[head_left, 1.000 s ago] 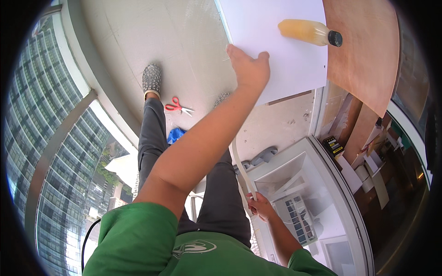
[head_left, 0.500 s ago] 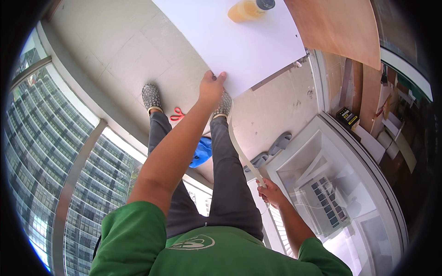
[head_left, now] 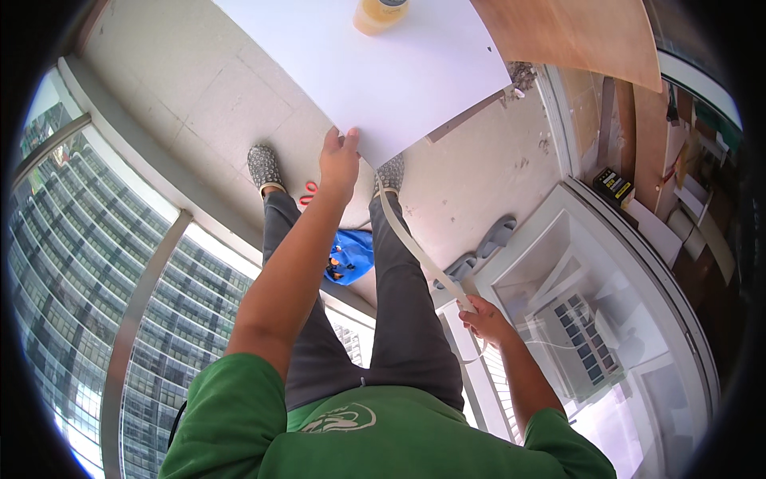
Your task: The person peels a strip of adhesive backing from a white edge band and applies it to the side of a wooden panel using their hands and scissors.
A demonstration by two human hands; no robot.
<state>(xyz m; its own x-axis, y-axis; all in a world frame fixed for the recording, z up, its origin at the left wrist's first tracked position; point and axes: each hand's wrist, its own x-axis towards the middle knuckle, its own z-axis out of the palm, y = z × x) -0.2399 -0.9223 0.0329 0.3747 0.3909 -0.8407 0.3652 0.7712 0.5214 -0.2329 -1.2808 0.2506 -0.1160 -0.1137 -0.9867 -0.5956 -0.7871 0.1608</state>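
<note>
A large white board (head_left: 399,88) stretches away in front of me. My left hand (head_left: 341,164) pinches its near left edge, thumb and finger on either side of the rim. From the board's near corner a long flat off-white edging strip (head_left: 408,239) hangs in a curve towards me. My right hand (head_left: 485,321), lower and to the right, is closed around this strip, and a loose end loops below the fingers. On top of the board, at the far side, stands a bottle of yellowish liquid (head_left: 379,16) with a dark cap, partly cut off by the view.
Red-handled scissors (head_left: 309,191) lie on the floor between my feet, near a blue bag (head_left: 351,255). Grey slippers (head_left: 499,233) rest by the white framed glass door (head_left: 519,263). A curved brown wooden sheet (head_left: 574,36) and stacked offcuts stand at the right. Windows (head_left: 72,271) line the left.
The board and bottle appear farther left and higher in view. My left hand has shifted left along with the board edge; the strip bows out more between board and right hand.
</note>
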